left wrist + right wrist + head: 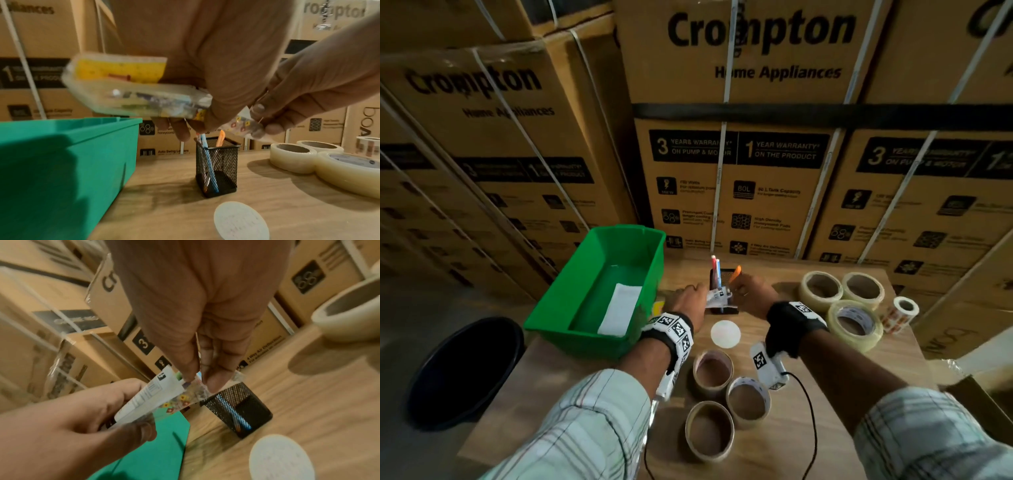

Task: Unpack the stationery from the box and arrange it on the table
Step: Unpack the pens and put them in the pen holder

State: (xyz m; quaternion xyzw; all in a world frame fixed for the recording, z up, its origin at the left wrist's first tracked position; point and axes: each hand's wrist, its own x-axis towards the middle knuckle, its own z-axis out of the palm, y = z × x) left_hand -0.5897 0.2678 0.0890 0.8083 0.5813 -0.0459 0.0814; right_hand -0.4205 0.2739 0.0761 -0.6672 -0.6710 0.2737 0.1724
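A clear plastic stationery packet [717, 296] with a yellow ruler and a white label hangs just over the black mesh pen holder [722, 274]. My left hand [697, 293] grips the packet's body [127, 91]. My right hand [741, 286] pinches its patterned flap end [193, 395] between thumb and fingertips [213, 382]. The pen holder [218, 168] stands on the table with several pens and an orange-handled tool in it. To the left is the green box [571, 342], which holds a white folded paper [619, 308].
Three clear tape rolls [856, 323] and a sticker roll [902, 313] lie at the right. Three brown tape rolls [712, 371] and a white disc [726, 334] lie near me. A black bin [465, 370] stands on the floor at left. Stacked cartons [739, 178] wall the back.
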